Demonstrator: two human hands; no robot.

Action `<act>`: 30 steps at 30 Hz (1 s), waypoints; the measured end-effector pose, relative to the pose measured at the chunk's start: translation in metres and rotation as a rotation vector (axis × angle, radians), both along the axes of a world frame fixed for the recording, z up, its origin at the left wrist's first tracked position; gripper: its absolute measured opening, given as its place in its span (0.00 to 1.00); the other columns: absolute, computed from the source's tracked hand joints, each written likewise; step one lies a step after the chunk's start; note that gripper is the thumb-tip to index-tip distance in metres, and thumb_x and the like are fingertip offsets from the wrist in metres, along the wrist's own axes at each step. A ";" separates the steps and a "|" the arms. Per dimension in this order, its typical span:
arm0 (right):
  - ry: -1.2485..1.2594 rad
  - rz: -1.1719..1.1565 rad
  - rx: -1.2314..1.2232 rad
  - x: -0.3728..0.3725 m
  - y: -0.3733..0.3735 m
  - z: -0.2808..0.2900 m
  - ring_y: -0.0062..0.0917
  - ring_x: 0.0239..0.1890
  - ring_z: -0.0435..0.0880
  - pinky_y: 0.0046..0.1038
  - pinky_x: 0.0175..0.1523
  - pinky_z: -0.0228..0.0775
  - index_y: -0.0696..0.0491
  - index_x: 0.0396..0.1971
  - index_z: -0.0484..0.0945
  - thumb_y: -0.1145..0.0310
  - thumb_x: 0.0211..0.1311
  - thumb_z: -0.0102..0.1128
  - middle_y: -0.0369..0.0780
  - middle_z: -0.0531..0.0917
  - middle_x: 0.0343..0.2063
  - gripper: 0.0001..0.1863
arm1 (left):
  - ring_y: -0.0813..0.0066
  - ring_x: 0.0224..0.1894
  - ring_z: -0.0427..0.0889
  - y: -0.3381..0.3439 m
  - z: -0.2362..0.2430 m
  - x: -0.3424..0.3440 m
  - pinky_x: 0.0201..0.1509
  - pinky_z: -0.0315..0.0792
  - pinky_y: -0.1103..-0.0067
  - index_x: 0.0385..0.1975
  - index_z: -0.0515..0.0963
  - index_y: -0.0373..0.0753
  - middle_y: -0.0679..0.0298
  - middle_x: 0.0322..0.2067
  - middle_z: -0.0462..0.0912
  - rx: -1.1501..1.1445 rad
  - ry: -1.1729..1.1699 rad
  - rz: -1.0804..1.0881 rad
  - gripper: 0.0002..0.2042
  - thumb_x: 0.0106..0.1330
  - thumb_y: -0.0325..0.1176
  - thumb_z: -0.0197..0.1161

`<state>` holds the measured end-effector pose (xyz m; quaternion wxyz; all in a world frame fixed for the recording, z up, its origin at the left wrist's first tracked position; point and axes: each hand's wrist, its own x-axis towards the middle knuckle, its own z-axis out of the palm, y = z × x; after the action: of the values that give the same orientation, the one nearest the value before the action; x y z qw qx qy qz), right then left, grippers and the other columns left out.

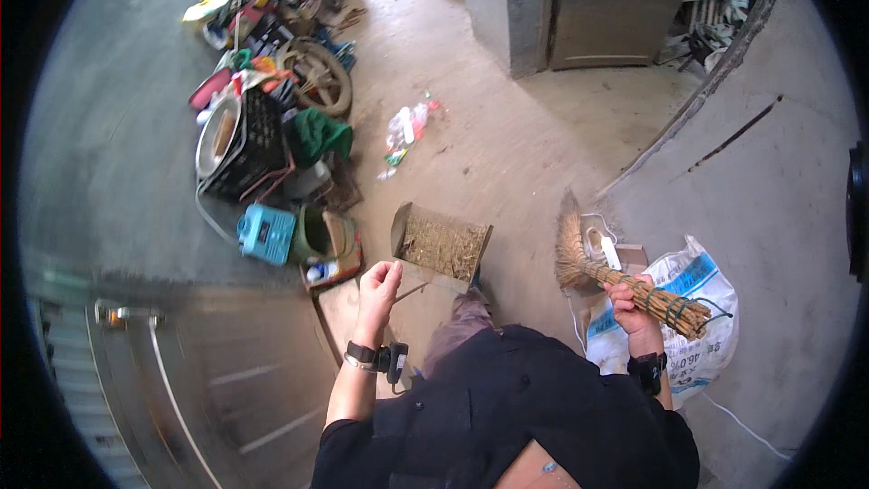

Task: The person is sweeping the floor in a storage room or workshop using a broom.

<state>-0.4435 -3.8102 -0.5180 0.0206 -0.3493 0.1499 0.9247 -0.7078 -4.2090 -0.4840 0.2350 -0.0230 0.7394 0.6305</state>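
My right hand point(626, 301) is wrapped round the bound handle of a straw broom point(674, 306). The broom is tilted, its bristle end pointing away and to the left. My left hand point(380, 284) is closed on the thin handle of a dustpan point(489, 244); part of that handle is hidden by the fingers. In the pan lies a layer of brownish debris point(444, 243). The dustpan is in front of my legs, apart from the broom.
Crumpled plastic litter point(407, 127) lies on the floor ahead. Along the left wall are a black crate point(258, 140), a blue container point(265, 234), a green bucket point(317, 234) and a wheel point(317, 77). A white woven sack point(706, 353) and cable stand right; a wooden door point(625, 4) is beyond.
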 end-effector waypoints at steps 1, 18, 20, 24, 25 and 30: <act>-0.051 -0.037 0.026 -0.020 0.001 0.001 0.21 0.20 0.72 0.19 0.19 0.62 0.76 0.46 0.56 0.58 0.51 0.53 0.39 0.70 0.24 0.35 | 0.93 0.16 0.57 0.011 -0.002 -0.032 0.17 0.50 0.89 0.23 0.71 0.43 0.80 0.16 0.64 0.005 -0.015 -0.046 0.11 0.65 0.40 0.56; 0.035 -0.303 -0.016 -0.339 0.232 -0.004 0.18 0.19 0.70 0.17 0.19 0.62 0.70 0.39 0.60 0.57 0.47 0.56 0.36 0.70 0.22 0.30 | 0.91 0.18 0.60 0.441 -0.015 -0.453 0.19 0.54 0.88 0.21 0.73 0.38 0.77 0.16 0.66 0.029 0.054 -0.588 0.12 0.64 0.38 0.58; 0.053 -0.352 -0.004 -0.360 0.293 -0.019 0.19 0.19 0.70 0.18 0.20 0.62 0.68 0.38 0.62 0.57 0.47 0.56 0.36 0.71 0.22 0.29 | 0.90 0.16 0.60 0.509 -0.015 -0.478 0.17 0.54 0.88 0.21 0.73 0.38 0.76 0.16 0.67 -0.034 0.024 -0.633 0.12 0.63 0.39 0.59; 0.123 -0.424 -0.016 -0.411 0.388 -0.002 0.20 0.19 0.70 0.19 0.21 0.62 0.65 0.33 0.64 0.58 0.47 0.56 0.36 0.71 0.22 0.24 | 0.90 0.15 0.61 0.645 0.030 -0.520 0.16 0.54 0.89 0.22 0.74 0.39 0.76 0.15 0.67 -0.056 0.020 -0.704 0.13 0.63 0.41 0.58; 0.124 -0.435 -0.010 -0.419 0.412 0.008 0.19 0.19 0.70 0.19 0.22 0.62 0.65 0.31 0.64 0.58 0.47 0.56 0.36 0.72 0.21 0.23 | 0.91 0.15 0.60 0.678 0.038 -0.530 0.16 0.53 0.89 0.22 0.74 0.39 0.76 0.15 0.67 -0.049 0.039 -0.724 0.14 0.64 0.42 0.57; 0.174 -0.469 0.114 -0.470 0.521 0.020 0.19 0.20 0.71 0.18 0.23 0.64 0.60 0.32 0.66 0.58 0.48 0.56 0.36 0.73 0.21 0.20 | 0.91 0.15 0.59 0.821 0.060 -0.577 0.16 0.53 0.89 0.22 0.73 0.39 0.76 0.16 0.67 -0.006 -0.019 -0.855 0.13 0.64 0.41 0.57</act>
<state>-0.9138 -3.2893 -0.4984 0.2409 -0.2225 0.1758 0.9282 -1.2853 -3.3879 -0.4240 0.4820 0.2794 0.6819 0.4740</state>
